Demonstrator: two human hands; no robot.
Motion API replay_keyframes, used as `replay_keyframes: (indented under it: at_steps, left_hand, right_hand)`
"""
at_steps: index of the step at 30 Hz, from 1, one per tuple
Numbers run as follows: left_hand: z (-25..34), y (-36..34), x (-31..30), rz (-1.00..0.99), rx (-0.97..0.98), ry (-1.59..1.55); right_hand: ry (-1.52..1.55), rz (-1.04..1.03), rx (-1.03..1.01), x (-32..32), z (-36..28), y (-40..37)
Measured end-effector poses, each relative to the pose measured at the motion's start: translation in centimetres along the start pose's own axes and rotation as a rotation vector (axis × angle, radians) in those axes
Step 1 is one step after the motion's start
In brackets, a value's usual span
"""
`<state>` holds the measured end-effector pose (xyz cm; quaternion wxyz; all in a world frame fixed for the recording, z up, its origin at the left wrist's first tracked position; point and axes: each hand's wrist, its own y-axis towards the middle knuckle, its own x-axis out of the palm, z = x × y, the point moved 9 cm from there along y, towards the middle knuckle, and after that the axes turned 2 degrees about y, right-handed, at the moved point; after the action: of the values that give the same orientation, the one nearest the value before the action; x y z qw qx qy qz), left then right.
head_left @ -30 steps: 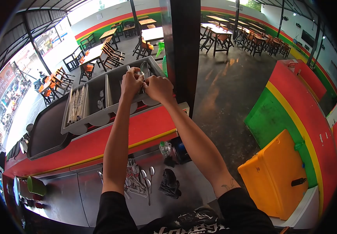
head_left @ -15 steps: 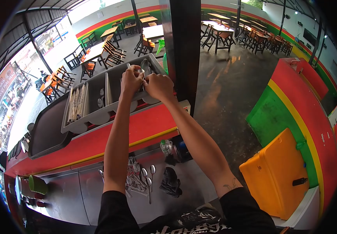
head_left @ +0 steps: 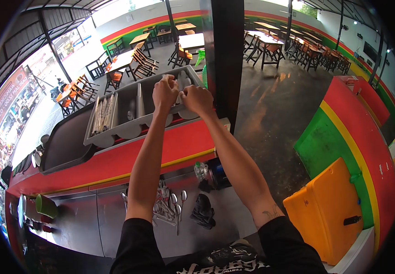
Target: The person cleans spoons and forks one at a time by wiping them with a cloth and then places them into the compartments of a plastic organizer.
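A grey cutlery tray (head_left: 135,126) with several compartments rests on the red counter ledge (head_left: 115,160). Over its right end are my left hand (head_left: 165,95) and my right hand (head_left: 198,99), close together with fingers curled in. Whatever they hold is too small and blurred to name. Wooden chopsticks (head_left: 104,114) fill the tray's left compartment, and spoons (head_left: 130,113) lie in the one beside it. On the metal worktop (head_left: 76,223) below, a pile of forks and spoons (head_left: 164,206) lies next to a crumpled black cloth (head_left: 202,211).
Black trays (head_left: 65,139) are stacked left of the cutlery tray. A dark pillar (head_left: 220,59) rises just beyond my right hand. Plastic bottles (head_left: 201,170) lie below the ledge, and a green cup (head_left: 46,206) is at left. An orange box (head_left: 325,212) stands at right.
The whole view has shifted, with the scene lying slightly further right. Both hands remain over the tray's right end, their fingers slightly repositioned.
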<state>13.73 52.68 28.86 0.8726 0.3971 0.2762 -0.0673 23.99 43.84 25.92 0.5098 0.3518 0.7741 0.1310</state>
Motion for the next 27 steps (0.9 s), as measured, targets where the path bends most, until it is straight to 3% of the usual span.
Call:
replay_keyframes:
  at_steps: [4,8,10,12,13,15,17,19,21,22,23,24,25,27]
  left_hand:
    - [3.3,-3.8,-4.3,0.260,0.199,-0.197]
    - [3.9,-16.2,-8.1,0.351,0.206,-0.390]
    - [-0.1,-25.2,-6.6,0.198,0.041,-0.356]
    - [-6.9,-36.6,-3.4,-0.095,-0.257,-0.389]
    - [-12.9,-44.1,-0.2,-0.285,-0.450,-0.186]
    - [-17.6,-55.0,-0.9,-0.241,-0.555,-0.162]
    - [-19.7,-61.9,-3.3,-0.365,-0.752,-0.052]
    - [-20.2,-66.2,-4.4,-0.410,-0.725,-0.001]
    - [-19.8,-68.0,-4.9,-0.476,-0.699,-0.005]
    - [-19.2,-67.7,-5.2,-0.521,-0.680,-0.032]
    - [-18.8,-67.5,-5.3,-0.568,-0.657,-0.057]
    - [-19.4,-67.8,-5.4,-0.561,-0.699,-0.055]
    - [-19.9,-68.1,-5.2,-0.556,-0.739,-0.050]
    - [-21.0,-67.5,-5.1,-0.537,-0.782,-0.018]
  right_hand:
    - [0.046,0.021,0.000,-0.2,0.1,-0.1]
    - [0.065,0.043,-0.027,-1.0,-0.2,-0.6]
    - [0.080,0.101,-0.037,-1.1,0.0,-0.9]
    - [-0.043,0.145,0.031,-1.4,0.0,-1.6]
    - [0.014,0.258,-0.091,-1.9,-0.6,-2.1]
    - [0.131,0.488,-0.333,-2.6,-1.7,-4.2]
    - [0.123,0.682,-0.449,-5.1,-5.2,-10.4]
    - [0.228,0.651,-0.374,-3.6,-5.7,-17.3]
    - [0.243,0.462,-0.147,2.5,-3.6,-26.3]
    - [0.326,0.303,-0.064,7.7,-1.6,-31.8]
    - [0.161,0.176,-0.132,10.0,-2.5,-37.5]
    - [0.180,-0.037,-0.067,14.8,0.0,-44.9]
    - [-0.026,-0.227,0.000,18.2,2.0,-53.0]
    - [-0.124,-0.285,-0.010,15.2,-0.8,-58.2]
